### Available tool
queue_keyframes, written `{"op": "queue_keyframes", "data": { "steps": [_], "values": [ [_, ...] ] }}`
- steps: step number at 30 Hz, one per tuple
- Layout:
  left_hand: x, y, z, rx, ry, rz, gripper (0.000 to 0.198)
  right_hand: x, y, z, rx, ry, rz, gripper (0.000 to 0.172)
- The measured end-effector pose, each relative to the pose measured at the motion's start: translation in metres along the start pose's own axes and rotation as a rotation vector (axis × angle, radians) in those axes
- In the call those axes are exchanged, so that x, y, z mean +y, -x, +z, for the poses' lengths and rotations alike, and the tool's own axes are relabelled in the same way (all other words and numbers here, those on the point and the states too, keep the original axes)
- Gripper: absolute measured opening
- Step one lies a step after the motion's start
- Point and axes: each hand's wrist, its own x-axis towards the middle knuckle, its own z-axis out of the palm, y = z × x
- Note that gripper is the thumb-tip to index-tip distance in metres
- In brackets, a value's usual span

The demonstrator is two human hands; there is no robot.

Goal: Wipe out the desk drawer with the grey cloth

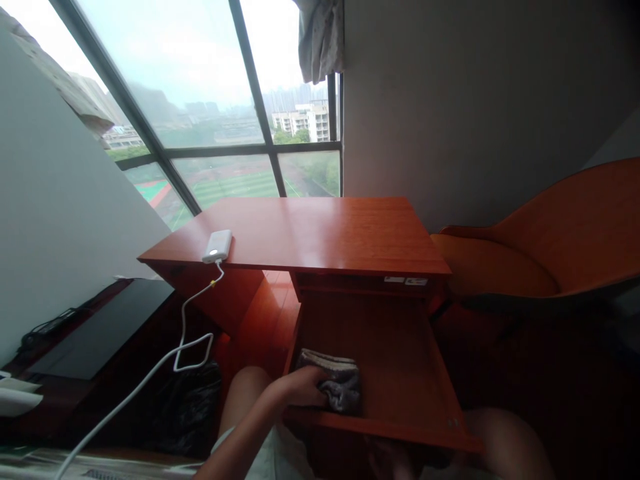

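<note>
A grey folded cloth [344,388] with a pale edge lies in the left front corner of a pulled-out wooden drawer [395,353]. My left hand [309,385] reaches over the drawer's left side and is closed on the cloth, its fingertips partly hidden in the folds. Below the drawer front, in deep shadow, is my right hand [393,461]. Its fingers are mostly hidden, so whether it grips the drawer front cannot be made out. The rest of the drawer floor shows bare wood.
Above the drawer stands a reddish wooden desk [320,227], with a white power bank [218,245] and its white cable [150,373] trailing left. An orange chair [500,263] is at the right. My knees flank the drawer. A dark flat panel [107,327] lies on the left.
</note>
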Motion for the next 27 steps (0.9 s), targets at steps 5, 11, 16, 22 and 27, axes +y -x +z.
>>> {"op": "queue_keyframes", "data": {
  "steps": [5,11,16,22,27],
  "values": [
    [0.0,0.008,0.005,0.133,-0.118,0.043,0.039,-0.002,0.002,0.004,0.036,-0.063,0.011,0.016],
    [0.006,0.008,0.004,0.2,-0.189,0.053,0.049,-0.004,0.007,0.005,0.044,-0.095,0.023,0.017],
    [0.007,0.006,-0.001,0.229,-0.245,0.08,0.05,-0.005,0.009,0.006,0.035,-0.12,0.03,0.015],
    [0.004,-0.007,-0.004,0.305,-0.293,0.077,0.053,-0.005,0.008,0.003,0.017,-0.164,0.022,0.021],
    [0.004,-0.015,-0.006,0.349,-0.344,0.068,0.054,-0.001,0.008,-0.001,-0.014,-0.198,0.02,0.028]
  ]
}}
